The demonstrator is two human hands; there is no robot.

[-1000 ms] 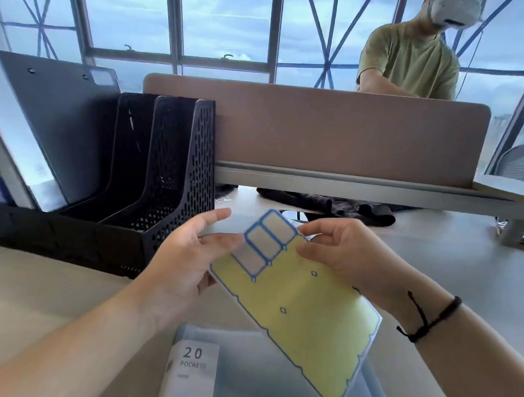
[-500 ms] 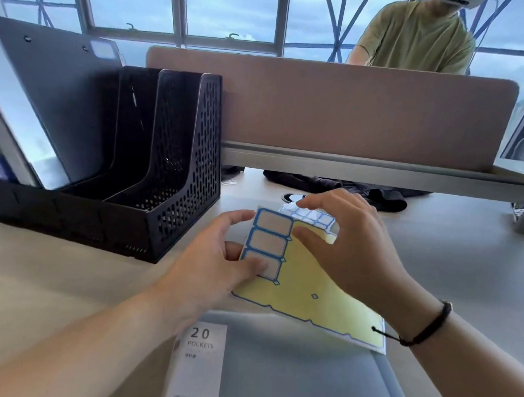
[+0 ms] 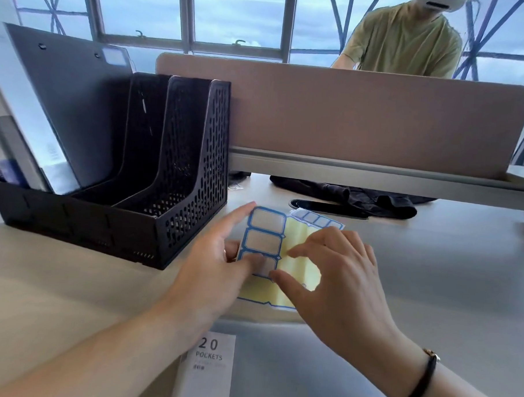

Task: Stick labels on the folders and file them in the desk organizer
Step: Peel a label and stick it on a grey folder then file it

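Observation:
A yellow label sheet (image 3: 297,260) carries three blue-bordered labels (image 3: 265,237) in a column at its left. My left hand (image 3: 215,268) grips the sheet's left edge, thumb on the lowest label, index finger stretched past the top corner. My right hand (image 3: 338,282) has curled fingers; its thumb and index fingertip pinch at the right edge of the lowest label. A grey-blue folder (image 3: 307,365) with a "20 POCKETS" tag lies flat below my hands. The black mesh desk organizer (image 3: 181,170) stands at the left, with a dark folder (image 3: 72,109) in its far-left slot.
A second label sheet (image 3: 320,219) peeks out behind the first. A brown desk divider (image 3: 363,118) runs across the back, and black cloth (image 3: 360,198) lies beneath it. A person in a green shirt (image 3: 402,42) sits beyond the divider.
The label sheet has come down from mid-air to just above the desk. My right thumb and index finger have moved from the sheet's top edge to the lowest label.

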